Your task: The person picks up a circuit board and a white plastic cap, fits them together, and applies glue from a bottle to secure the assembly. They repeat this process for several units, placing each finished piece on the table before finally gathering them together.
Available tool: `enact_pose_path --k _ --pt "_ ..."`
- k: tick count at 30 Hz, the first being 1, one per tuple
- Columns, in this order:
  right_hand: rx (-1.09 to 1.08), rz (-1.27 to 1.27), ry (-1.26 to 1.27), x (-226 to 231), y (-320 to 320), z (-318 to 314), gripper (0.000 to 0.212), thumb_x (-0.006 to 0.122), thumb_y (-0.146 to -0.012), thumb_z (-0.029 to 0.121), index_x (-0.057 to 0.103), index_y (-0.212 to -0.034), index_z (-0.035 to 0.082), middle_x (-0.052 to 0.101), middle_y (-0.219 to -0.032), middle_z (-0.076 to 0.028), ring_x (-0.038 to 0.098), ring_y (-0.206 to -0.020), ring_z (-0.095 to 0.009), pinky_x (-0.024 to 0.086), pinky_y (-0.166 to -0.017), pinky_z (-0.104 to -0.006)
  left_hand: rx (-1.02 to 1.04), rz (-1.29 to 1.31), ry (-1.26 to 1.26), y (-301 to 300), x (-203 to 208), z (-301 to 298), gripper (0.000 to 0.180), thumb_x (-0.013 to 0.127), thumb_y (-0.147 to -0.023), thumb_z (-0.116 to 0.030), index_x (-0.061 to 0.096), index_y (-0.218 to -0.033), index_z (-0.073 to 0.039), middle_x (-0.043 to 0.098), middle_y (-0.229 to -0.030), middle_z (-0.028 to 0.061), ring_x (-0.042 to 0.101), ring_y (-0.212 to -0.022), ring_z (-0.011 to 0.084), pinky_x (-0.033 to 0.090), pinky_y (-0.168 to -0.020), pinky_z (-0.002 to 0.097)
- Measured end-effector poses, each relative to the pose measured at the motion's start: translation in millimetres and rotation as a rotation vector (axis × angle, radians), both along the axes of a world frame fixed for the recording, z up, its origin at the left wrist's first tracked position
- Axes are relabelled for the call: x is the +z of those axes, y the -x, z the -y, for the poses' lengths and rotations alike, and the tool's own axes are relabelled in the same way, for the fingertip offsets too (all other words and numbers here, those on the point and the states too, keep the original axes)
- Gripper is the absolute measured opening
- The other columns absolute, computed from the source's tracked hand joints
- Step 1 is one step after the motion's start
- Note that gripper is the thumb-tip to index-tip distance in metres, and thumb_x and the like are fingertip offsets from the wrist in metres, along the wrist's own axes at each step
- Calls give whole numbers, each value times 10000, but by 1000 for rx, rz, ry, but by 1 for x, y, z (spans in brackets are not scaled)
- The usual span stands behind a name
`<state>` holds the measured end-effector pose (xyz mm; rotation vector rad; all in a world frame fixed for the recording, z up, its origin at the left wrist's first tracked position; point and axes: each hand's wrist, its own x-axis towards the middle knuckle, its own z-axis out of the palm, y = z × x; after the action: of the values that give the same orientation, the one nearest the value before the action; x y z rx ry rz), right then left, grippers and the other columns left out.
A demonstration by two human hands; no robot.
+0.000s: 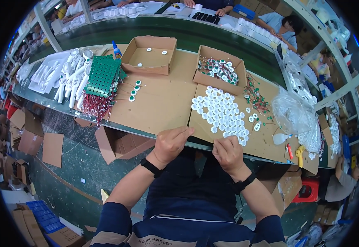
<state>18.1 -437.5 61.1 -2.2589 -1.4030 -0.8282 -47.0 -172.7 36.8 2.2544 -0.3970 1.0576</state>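
My left hand (173, 142) is closed in a pinch over the front edge of the table, thumb and fingers pressed together. Close by on the right, my right hand (228, 153) is also closed, its fingertips pinched. Anything between the fingers of either hand is too small to make out. Just beyond the right hand, many small white round caps (225, 109) lie on the cardboard sheet (159, 99). Three round pieces with green centres and thin wires (132, 98) lie in a row farther left.
A stack of green circuit board panels (103, 76) with red wires stands left, beside white handles (70, 78) and a glue bottle (116, 50). Behind are a cardboard box (148, 55) and a box of wired pieces (220, 70). At right lie plastic bags (290, 107) and a yellow tool (300, 155).
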Motion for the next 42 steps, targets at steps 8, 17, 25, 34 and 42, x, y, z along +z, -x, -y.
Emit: enact_pose_path --k 8,17,25,34,42 --pt "13 -5 -62 3 -3 -3 303 901 -811 -13 810 -1100 3 720 -1053 -80 688 -874 -289 595 -753 -382 26 24 34 -1 2 3 290 843 -897 86 867 -1160 -33 863 -1035 127 849 -856 295 684 -714 368" --pt "-33 -41 48 5 -4 -19 416 871 -837 -28 841 -1248 29 683 -1027 -73 674 -820 -286 569 -688 -402 37 54 45 0 0 -1 253 812 -916 48 874 -1140 -53 866 -1029 110 846 -840 274 678 -694 363" --pt "-54 -41 30 -8 -3 -16 555 834 -787 -101 850 -1328 19 637 -943 -94 658 -813 -295 562 -692 -404 45 116 34 -2 -12 -1 326 759 -919 -54 851 -1231 -77 842 -1088 47 772 -745 198 627 -652 333" --pt "-53 8 -1 -13 -6 -16 539 832 -817 -100 852 -1340 24 639 -941 -77 632 -755 -278 523 -635 -395 33 110 29 -3 -12 -1 316 749 -938 -77 851 -1237 -82 845 -1112 49 747 -712 193 604 -628 334" --pt "-35 0 -13 -8 -5 -21 531 831 -799 -128 859 -1311 11 644 -925 -78 646 -761 -281 528 -637 -391 23 125 44 -4 -10 -2 309 757 -916 -40 850 -1210 -57 852 -1090 83 809 -803 221 647 -683 336"
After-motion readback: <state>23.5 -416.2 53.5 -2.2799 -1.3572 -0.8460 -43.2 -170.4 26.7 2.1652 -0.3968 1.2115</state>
